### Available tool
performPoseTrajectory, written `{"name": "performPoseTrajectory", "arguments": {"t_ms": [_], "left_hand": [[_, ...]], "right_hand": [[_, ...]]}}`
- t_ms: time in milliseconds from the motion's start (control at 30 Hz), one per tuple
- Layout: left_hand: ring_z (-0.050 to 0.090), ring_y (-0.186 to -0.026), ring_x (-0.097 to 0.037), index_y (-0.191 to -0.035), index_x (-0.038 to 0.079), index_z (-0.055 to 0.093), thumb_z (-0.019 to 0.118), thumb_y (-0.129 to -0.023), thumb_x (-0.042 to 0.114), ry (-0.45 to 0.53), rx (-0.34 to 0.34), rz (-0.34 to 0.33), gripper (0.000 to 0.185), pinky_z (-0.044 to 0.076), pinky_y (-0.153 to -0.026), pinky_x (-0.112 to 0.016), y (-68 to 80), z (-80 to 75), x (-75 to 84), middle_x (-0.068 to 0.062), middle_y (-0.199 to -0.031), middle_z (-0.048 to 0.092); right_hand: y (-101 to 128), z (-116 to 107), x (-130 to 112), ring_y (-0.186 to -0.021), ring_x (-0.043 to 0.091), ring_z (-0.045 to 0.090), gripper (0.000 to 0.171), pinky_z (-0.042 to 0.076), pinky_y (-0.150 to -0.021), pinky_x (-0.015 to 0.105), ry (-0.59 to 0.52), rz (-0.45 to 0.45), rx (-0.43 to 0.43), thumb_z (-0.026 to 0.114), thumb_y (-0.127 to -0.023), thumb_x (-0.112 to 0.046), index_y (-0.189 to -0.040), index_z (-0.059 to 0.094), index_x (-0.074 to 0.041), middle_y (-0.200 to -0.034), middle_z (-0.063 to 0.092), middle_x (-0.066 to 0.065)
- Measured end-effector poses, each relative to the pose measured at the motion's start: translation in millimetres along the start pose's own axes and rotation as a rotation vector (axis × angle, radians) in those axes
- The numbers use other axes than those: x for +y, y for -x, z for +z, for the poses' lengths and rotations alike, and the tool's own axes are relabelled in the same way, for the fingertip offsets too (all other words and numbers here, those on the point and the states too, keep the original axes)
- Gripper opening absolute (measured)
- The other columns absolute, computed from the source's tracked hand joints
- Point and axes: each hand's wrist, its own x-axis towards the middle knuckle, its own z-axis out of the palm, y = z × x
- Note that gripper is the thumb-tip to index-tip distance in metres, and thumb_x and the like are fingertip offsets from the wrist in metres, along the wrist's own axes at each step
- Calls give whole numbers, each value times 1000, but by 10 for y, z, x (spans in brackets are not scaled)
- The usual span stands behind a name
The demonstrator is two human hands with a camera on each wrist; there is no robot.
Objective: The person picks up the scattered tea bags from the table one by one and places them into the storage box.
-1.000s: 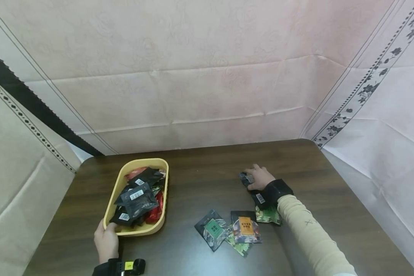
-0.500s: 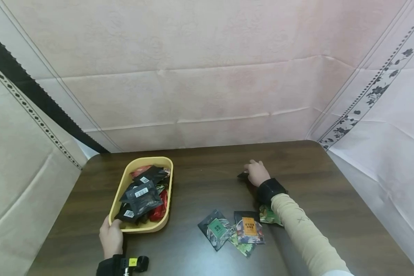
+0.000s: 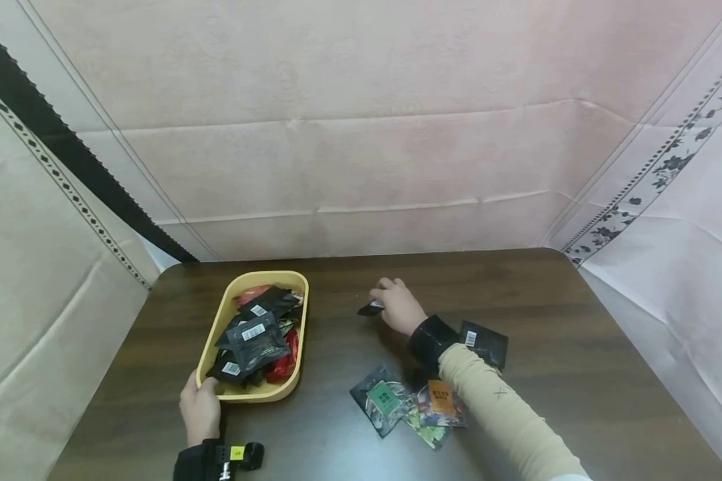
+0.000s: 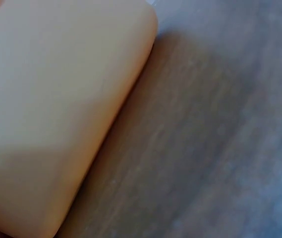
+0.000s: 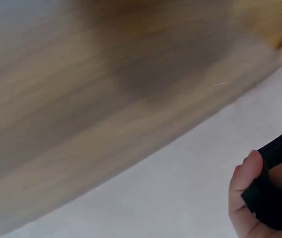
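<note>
At the left of the table, my left hand [image 3: 201, 409] grips the near-left corner of a yellow plastic basket [image 3: 206, 354]. Several small sachets lie heaped in it, mostly black with white barcode labels, some red. The basket's outer wall [image 4: 56, 99] fills much of the left wrist view. My right hand [image 3: 399, 307] is above the table to the right of the basket, pinching a black sachet [image 3: 371, 308]. In the right wrist view the same dark sachet [image 5: 274, 198] is between thumb and fingers, partly out of frame.
Near the table's front lie a sachet with a green label [image 3: 383, 399], one with an orange label [image 3: 441, 397] and a green one [image 3: 428, 433]. Another black sachet [image 3: 486, 343] lies right of my right forearm. A pale cloth wall [image 3: 361, 167] rises behind the wooden table [image 3: 337, 294].
My right hand has picked up the black sachet from the right of the table and carried it left towards the basket. The left hand keeps hold of the basket. The head view has shifted slightly.
</note>
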Motion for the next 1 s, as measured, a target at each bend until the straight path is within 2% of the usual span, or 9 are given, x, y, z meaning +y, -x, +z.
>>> {"name": "performPoseTrajectory", "arguments": {"t_ms": [233, 367, 533, 667, 767, 867, 1000], "left_hand": [[41, -107, -35, -126, -7, 44, 31, -87, 2, 20, -21, -5, 43, 30, -92, -48, 18, 7, 12, -26, -125, 45], [42, -106, -34, -127, -6, 45, 31, -87, 2, 17, -12, 5, 43, 32, -89, -43, 21, 2, 9, -25, -126, 46], [43, -106, -32, -127, -6, 45, 32, -87, 2, 26, -14, 9, 43, 31, -85, -36, 19, 9, 1, -24, -126, 46], [44, -105, -33, -126, -7, 45, 32, -87, 2, 24, -33, 9, 43, 32, -86, -40, 30, 46, 0, -25, -124, 47], [44, -105, -33, -126, -7, 45, 33, -86, 1, 14, -40, 18, 43, 32, -85, -40, 39, 66, 1, -26, -123, 48], [44, -105, -33, -126, -8, 45, 33, -85, 1, 11, -33, 26, 43, 32, -85, -39, 35, 56, 5, -26, -124, 47], [43, -107, -34, -126, -8, 44, 33, -85, 1, 22, -18, 31, 44, 31, -89, -42, 20, -2, 12, -27, -125, 46]], "right_hand": [[-273, -10, -474, -86, 27, 49, 32, 44, -76, 33, -28, -113, 15, 63, -67, 5, -93, 67, -13, -98, 56, 6], [-451, 21, -744, -87, 24, 49, 33, 42, -79, 31, -40, -133, -6, 64, -67, 2, -94, 68, -17, -100, 57, 5], [-683, 112, -1100, -95, 21, 49, 40, 42, -82, 29, -149, -103, -86, 66, -72, -2, -107, 65, -21, -111, 56, 4], [-812, 194, -1292, -109, 23, 46, 52, 42, -87, 33, -173, -99, -147, 68, -77, -17, -126, 53, -25, -124, 49, 6], [-841, 225, -1359, -123, 27, 36, 74, 37, -95, 40, -177, -100, -203, 71, -74, -38, -139, 36, -28, -138, 37, 8], [-826, 226, -1369, -129, 31, 27, 92, 31, -99, 49, -184, -120, -226, 70, -68, -54, -144, 25, -28, -145, 27, 10], [-779, 225, -1333, -130, 28, 24, 94, 33, -96, 51, -158, -153, -195, 65, -69, -61, -145, 21, -28, -145, 24, 10]]}}
